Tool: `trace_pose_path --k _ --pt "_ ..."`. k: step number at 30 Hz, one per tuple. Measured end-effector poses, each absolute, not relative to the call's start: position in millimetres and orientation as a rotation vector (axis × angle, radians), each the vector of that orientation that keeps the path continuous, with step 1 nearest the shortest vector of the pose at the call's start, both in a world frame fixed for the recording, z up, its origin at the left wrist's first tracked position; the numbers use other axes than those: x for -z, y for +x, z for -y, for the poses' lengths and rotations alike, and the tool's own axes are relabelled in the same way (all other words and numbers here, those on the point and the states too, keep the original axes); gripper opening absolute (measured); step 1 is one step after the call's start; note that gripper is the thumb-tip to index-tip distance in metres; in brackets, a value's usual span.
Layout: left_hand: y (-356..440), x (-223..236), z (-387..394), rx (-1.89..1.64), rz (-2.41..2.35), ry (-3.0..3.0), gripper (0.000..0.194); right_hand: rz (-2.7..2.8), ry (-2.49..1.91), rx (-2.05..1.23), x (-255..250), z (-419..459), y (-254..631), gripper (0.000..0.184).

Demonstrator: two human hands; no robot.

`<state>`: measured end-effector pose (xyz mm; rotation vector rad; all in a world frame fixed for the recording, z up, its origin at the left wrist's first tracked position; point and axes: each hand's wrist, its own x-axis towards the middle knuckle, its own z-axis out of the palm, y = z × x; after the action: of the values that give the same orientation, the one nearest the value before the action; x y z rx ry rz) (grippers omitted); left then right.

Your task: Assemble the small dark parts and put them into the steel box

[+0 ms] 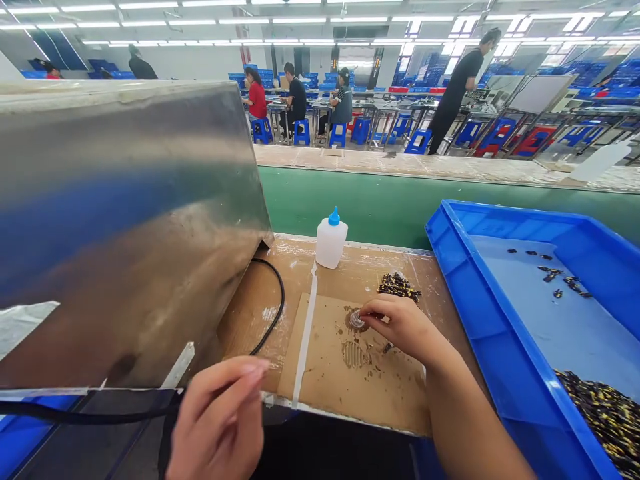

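the right hand's grip [406, 327] pinches a small round metal disc [357, 320] on a glue-smeared brown cardboard sheet [320, 380]; the left hand's [220, 420] grip is unclear. tacky glue could make the disc slip.

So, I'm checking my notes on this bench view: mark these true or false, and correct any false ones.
1. The white squeeze bottle has a blue nozzle cap. True.
2. The right hand is over a small round silvery part on a cardboard sheet. True.
3. The blue plastic tray lies left of the hands. False: it lies to their right, with dark small parts in it.
4. The left hand grips the black cable. False: the cable runs beside it, not held.
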<state>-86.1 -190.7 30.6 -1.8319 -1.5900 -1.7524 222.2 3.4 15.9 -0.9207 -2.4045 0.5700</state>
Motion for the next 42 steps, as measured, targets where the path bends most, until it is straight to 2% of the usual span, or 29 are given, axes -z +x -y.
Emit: trace_pose_path --k 3,5,12,17,23,27,30,35,39,42 --pt "-56.4 -27.7 155.5 2.001 1.501 -1.918 0.048 2.403 -0.923 -0.584 -14.7 -3.3 221.7 0.016" --pt "-42.5 -30.0 135.3 2.168 1.473 -1.969 0.048 2.416 -0.927 -0.559 -14.2 -2.8 221.1 0.014" --pt "-17.1 -45.1 71.1 2.612 1.555 -1.957 0.009 2.437 -0.93 -0.446 -14.5 -2.2 218.5 0.013" --pt "-5.4 -46.0 28.8 2.961 1.697 -1.88 0.026 2.425 -0.926 -0.491 -19.3 -1.5 217.9 0.015" --pt "-7.5 -15.5 -3.2 3.406 1.991 -1.61 0.053 2.354 -0.944 -0.479 -15.6 -5.8 221.3 0.015" --pt "-13.9 -11.8 -0.2 3.738 2.144 -1.327 0.054 2.255 -0.941 -0.507 -13.2 -7.9 220.6 0.015" --pt "-19.5 -16.7 5.4 3.931 2.088 -1.196 0.051 2.126 -0.907 -0.573 -15.9 -7.2 217.8 0.017" --pt "-21.5 -16.6 9.7 4.06 1.976 -1.174 0.045 1.92 -0.882 -0.73 -21.5 -4.8 214.2 0.012" --pt "-16.4 -12.2 11.2 4.038 1.876 -1.458 0.042 1.722 -0.857 -0.846 -23.2 -1.6 210.7 0.007" --pt "-12.1 -11.6 12.6 4.024 1.748 -1.676 0.042 1.595 -0.841 -0.911 -24.1 2.1 204.8 0.013"
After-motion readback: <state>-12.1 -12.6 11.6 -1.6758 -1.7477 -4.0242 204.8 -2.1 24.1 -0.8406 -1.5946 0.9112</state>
